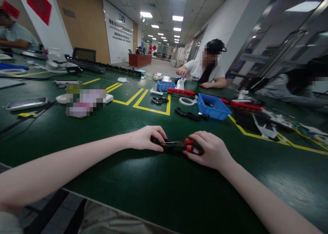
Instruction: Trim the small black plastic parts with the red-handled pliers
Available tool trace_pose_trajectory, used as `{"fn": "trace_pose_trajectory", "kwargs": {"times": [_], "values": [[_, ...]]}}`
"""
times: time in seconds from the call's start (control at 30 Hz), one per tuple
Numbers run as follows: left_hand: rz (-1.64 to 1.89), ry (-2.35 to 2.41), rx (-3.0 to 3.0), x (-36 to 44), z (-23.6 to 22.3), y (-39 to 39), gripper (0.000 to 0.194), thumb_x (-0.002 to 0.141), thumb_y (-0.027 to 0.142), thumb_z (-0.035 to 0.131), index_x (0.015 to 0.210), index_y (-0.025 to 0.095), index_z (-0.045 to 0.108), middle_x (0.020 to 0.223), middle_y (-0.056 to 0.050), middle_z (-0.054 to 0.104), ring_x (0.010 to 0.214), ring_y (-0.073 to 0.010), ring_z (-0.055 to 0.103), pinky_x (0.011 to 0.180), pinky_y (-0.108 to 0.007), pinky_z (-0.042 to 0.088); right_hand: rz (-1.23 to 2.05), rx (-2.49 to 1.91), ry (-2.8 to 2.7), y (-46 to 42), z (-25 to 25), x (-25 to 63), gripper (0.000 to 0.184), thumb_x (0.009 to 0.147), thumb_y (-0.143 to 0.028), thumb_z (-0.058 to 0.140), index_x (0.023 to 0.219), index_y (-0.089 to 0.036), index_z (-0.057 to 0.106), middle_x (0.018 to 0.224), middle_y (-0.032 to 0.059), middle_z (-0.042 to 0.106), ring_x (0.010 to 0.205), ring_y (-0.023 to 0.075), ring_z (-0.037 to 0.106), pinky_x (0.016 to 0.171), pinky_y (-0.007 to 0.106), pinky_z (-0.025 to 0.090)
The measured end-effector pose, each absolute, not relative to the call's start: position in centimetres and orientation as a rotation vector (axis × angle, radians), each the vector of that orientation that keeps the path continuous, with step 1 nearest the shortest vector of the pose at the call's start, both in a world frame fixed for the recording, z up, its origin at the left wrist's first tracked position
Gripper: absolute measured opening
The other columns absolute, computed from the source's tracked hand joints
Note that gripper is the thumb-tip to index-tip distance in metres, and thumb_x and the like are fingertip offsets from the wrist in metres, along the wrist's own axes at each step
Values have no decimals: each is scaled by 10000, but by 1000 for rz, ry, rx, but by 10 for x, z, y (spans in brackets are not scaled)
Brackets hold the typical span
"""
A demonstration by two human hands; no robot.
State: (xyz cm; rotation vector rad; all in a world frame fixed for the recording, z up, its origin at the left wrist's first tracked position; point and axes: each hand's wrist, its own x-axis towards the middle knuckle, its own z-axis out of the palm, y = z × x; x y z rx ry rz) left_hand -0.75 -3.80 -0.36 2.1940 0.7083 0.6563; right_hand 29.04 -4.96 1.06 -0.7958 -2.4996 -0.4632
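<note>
My right hand [211,148] is closed around the red-and-black handles of a pair of long-nosed pliers [176,144]. The jaws point left, towards my left hand [148,138], and their tips reach its fingers. Thumb and fingers of the left hand pinch a small black part [154,140], mostly hidden by the fingers. Whether the jaws grip that part cannot be made out. Beyond my hands lie black plastic pieces [188,114] and another small black cluster [160,100] inside a yellow taped outline.
A blue bin [214,106] stands beyond my right hand, near a white ring [187,101] and red strips [180,91]. A smaller blue bin [166,86] is farther back. Phones [27,104] lie left on the green table [123,199]. A person [205,69] sits opposite; others sit at the sides.
</note>
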Motion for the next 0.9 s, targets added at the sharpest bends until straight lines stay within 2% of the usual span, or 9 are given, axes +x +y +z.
{"fn": "trace_pose_trajectory", "kwargs": {"times": [0.43, 0.63, 0.8, 0.87, 0.9], "values": [[661, 696, 2210, -8, -4, -38, 110, 811, 245, 780, 910, 197, 779, 1174, -67, 647, 1077, -211, 636, 985, -373, 488, -286, -903, -2594, -49, 13, 289, 355, 867, -501, 624, 974, -164, 646, 904, 102, 687, 749, 218, 645, 653, 350, 517], [665, 670, 2226, -9, -4, -38, 119, 822, 242, 772, 929, 191, 777, 1173, -73, 648, 1081, -208, 636, 998, -374, 484, -171, -975, -2667, -48, 13, 289, 433, 873, -508, 632, 1156, -180, 628, 1079, 122, 687, 954, 266, 656, 823, 428, 529], [675, 665, 2216, -8, -4, -37, 116, 809, 232, 783, 918, 194, 779, 1161, -69, 653, 1071, -208, 640, 991, -370, 487, -267, -911, -2655, -47, 22, 285, 569, 857, -528, 645, 1309, -191, 567, 1206, 144, 670, 1123, 317, 628, 1024, 583, 436], [675, 669, 2210, -8, -4, -37, 116, 809, 233, 783, 917, 192, 779, 1165, -71, 651, 1072, -208, 640, 989, -366, 486, -399, -749, -2540, -62, 34, 286, 540, 876, -451, 649, 1343, -204, 538, 1193, 131, 679, 1102, 299, 641, 1038, 578, 435], [677, 669, 2206, -9, -5, -37, 118, 808, 235, 784, 917, 190, 779, 1165, -73, 650, 1071, -208, 641, 985, -362, 487, -458, -633, -2454, -76, 40, 288, 493, 891, -354, 648, 1351, -222, 530, 1144, 103, 694, 1050, 263, 658, 1024, 531, 462]]}}
